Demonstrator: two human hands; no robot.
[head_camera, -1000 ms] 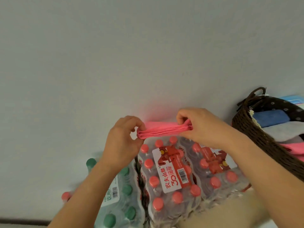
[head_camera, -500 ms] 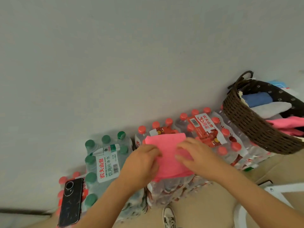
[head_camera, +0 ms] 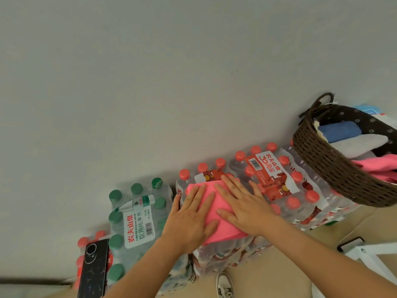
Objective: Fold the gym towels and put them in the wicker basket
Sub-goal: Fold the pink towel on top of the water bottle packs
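Currently pressing folded pink towel (head_camera: 217, 214) flat on top of red-capped bottle pack (head_camera: 227, 254). Left hand (head_camera: 191, 220) laid palm down, fingers spread, over near-left part of towel. Right hand (head_camera: 242, 207) likewise flat and spread over right part, fingertips reaching far edge. Neither hand pinching cloth; both simply bearing down. Strip of pink visible between the hands and at near-right corner.

Step judged: smoothing last fold before transfer. Task looks well along: wicker basket (head_camera: 335, 168) up and to the right of right hand, perched on further red-capped packs (head_camera: 277, 175), already holding blue towel (head_camera: 338, 131), grey towel (head_camera: 356, 146) and pink cloth (head_camera: 378, 164).

Notes for doing it well:
- Support is lumpy (bottle caps under shrink wrap); press with whole palms, not fingertips, so fold does not dent or skew.
- Stroke outward from centre toward edges to push air out and square corners.
- Check layered edges for alignment before lifting; not readable from this view.
- For lift, slide one hand beneath near edge, keep other on top, carry as a sandwich toward basket on right.
- Basket sits tilted, near rim low; lay towel well inside, against pink cloth, to avoid slip-out.

Green-capped bottle pack (head_camera: 133, 216) and dark phone (head_camera: 93, 269) left of left hand; keep clear of both.
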